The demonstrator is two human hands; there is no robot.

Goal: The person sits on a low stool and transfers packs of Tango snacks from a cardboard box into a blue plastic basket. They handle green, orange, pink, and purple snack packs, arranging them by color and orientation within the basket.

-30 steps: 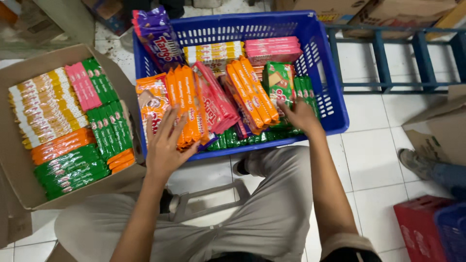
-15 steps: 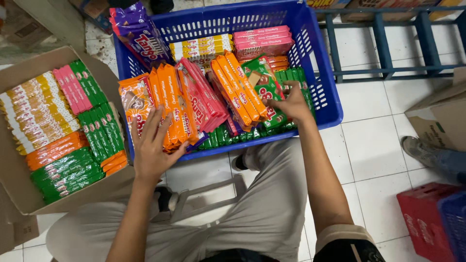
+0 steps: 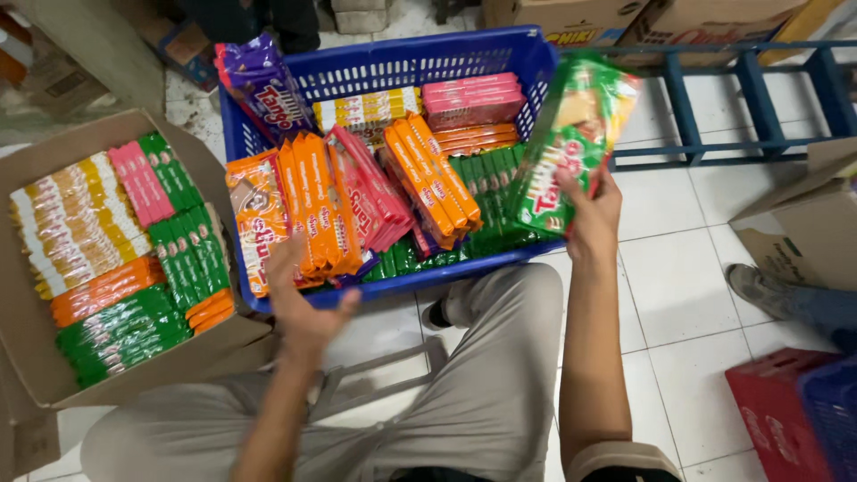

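The green wafer bag (image 3: 571, 147) is hanging in the air over the right rim of the blue crate (image 3: 428, 58), tilted, with the right hand (image 3: 591, 212) clamping its lower edge between thumb and fingers. The left hand (image 3: 303, 299) is hovering just in front of the crate's near wall, palm up and fingers spread apart, gripping nothing, close to the orange packs (image 3: 317, 203) that are leaning there.

Open room is lying to the right of the crate, where white floor tiles (image 3: 678, 268) are stretching out toward a blue metal rack (image 3: 741, 98) and a cardboard flap (image 3: 803, 241). On the left, the crate is sitting just beside an open cardboard box (image 3: 36, 357), leaving almost no gap.

The crate is holding orange packs, red packs (image 3: 375, 192), pink packs (image 3: 473, 98), yellow-and-white packs (image 3: 366, 107), slim green packs (image 3: 486, 192) and a purple bag (image 3: 263, 85) leaning at its far left corner. The cardboard box is carrying rows of green, orange, pink and yellow wafer bars (image 3: 116, 241), laid flat.
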